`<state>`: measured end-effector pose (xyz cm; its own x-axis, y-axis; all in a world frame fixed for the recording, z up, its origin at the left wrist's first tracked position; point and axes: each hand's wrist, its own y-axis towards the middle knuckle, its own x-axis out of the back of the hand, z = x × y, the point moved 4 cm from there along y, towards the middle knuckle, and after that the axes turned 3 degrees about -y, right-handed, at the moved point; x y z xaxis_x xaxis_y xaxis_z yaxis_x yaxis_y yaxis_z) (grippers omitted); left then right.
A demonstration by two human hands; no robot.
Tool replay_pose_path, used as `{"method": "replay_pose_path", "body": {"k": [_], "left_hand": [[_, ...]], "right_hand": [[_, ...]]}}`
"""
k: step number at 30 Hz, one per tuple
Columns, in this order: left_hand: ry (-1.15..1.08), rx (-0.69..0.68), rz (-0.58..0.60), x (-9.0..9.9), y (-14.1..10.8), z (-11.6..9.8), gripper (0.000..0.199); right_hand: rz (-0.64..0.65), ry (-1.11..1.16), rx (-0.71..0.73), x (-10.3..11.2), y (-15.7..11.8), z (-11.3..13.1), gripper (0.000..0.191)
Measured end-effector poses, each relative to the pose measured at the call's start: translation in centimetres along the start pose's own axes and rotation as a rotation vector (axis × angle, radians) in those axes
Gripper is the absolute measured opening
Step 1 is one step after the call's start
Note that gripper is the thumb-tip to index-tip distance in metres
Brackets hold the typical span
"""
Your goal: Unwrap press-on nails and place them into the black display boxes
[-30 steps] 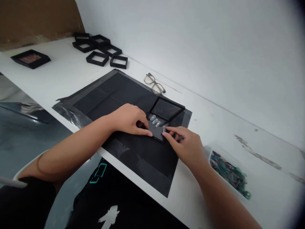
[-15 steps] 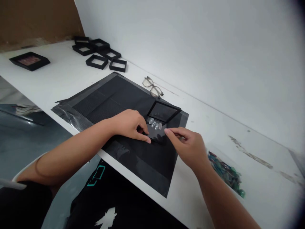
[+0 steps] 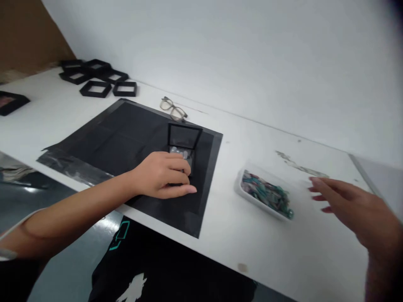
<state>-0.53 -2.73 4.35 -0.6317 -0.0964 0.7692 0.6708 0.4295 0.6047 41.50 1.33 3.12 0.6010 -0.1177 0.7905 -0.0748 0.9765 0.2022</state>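
A small black hinged display frame point(image 3: 185, 136) stands open on the black sheet, its lid with a clear window tilted up. Inside lie several pale, shiny oval pieces that look like press-on nails point(image 3: 179, 152), partly covered by my left hand point(image 3: 162, 174). That hand is over the front of the frame, fingers loosely curled and thumb stretched apart; I see nothing held in it. My right hand point(image 3: 349, 201) hangs over the white table at the right, blurred, fingers apart and nothing visible in them. Left of it sits a clear plastic tub point(image 3: 262, 203) of green and reddish small pieces point(image 3: 267, 191).
Eyeglasses point(image 3: 173, 110) lie behind the black sheet point(image 3: 126, 130). Several black frames point(image 3: 96, 89) are grouped at the back left, and another black frame point(image 3: 14, 102) lies at the left edge. A white wall point(image 3: 220, 54) borders the table's back.
My right hand has left the display frame and moved far right, past the tub. My left hand has shifted over the frame's front. The view has turned right, bringing the whole tub into sight.
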Motion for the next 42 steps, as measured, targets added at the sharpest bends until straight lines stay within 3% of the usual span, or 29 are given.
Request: {"method": "replay_pose_path", "body": {"k": [4,10,16,21,24,29,34,42], "left_hand": [[0.154,-0.158,0.001,-1.8,3.2,-1.9,0.048],[0.043,-0.117,0.047,-5.7,9.1,-2.0,0.045],[0.055,0.047,0.503,-9.9,12.5,-1.1,0.05],[0.137,0.203,0.703,-9.7,12.9,-0.7,0.014],[0.152,0.215,0.703,-9.7,13.4,-1.1,0.025],[0.237,0.168,0.605,-11.3,14.6,-1.4,0.025],[0.303,0.125,0.666,-12.7,14.6,-1.5,0.018],[0.336,0.147,0.666,-12.4,14.3,-1.5,0.019]], "right_hand": [[0.01,0.091,-0.3,-1.4,-0.8,-0.7,0.029],[-0.055,0.207,-0.292,-3.6,-1.9,1.2,0.04],[-0.032,0.211,-0.25,-4.6,-2.5,2.9,0.035],[-0.008,0.177,-0.247,-4.9,-2.3,3.1,0.032],[-0.017,0.162,-0.254,-5.0,-2.4,3.6,0.031],[-0.054,0.144,-0.243,-5.1,-2.7,4.4,0.032],[-0.04,0.116,-0.223,-5.1,-2.7,4.4,0.033],[-0.023,0.104,-0.231,-4.9,-2.9,4.6,0.032]]}}
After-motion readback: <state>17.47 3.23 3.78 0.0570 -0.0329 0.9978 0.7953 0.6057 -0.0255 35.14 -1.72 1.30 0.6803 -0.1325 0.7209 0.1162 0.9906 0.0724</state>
